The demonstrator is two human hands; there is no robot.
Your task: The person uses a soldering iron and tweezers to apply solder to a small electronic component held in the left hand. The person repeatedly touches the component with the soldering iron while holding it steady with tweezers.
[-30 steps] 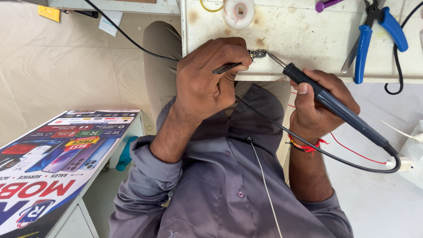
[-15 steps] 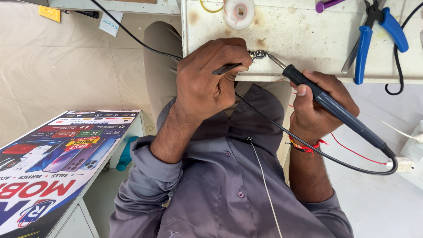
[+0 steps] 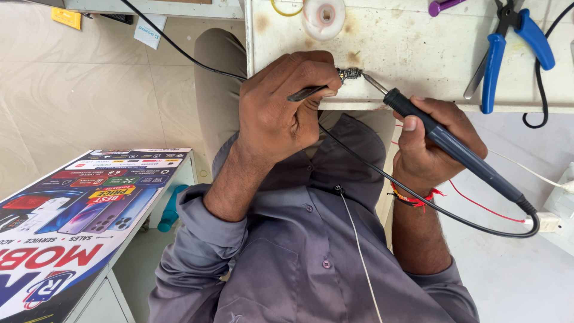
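My left hand (image 3: 287, 110) is closed around thin metal tweezers (image 3: 308, 93), whose tips reach a small metal component (image 3: 350, 73) lying near the front edge of the stained white worktable (image 3: 418, 42). A dark blue soldering iron (image 3: 454, 149) is gripped in my right hand (image 3: 427, 149). Its metal tip (image 3: 373, 84) touches the component from the right. The iron's black cable (image 3: 466, 224) loops down over my lap and across my grey shirt.
Blue-handled pliers (image 3: 496, 60) lie on the table at the right. A white roll (image 3: 323, 15), a yellow band (image 3: 286, 7) and a purple item (image 3: 442, 6) sit at its far edge. A printed poster board (image 3: 72, 221) stands at my left and a white socket (image 3: 559, 209) at my right.
Hardly anything differs. Both hands stay at the component, with only a slight shift of the view.
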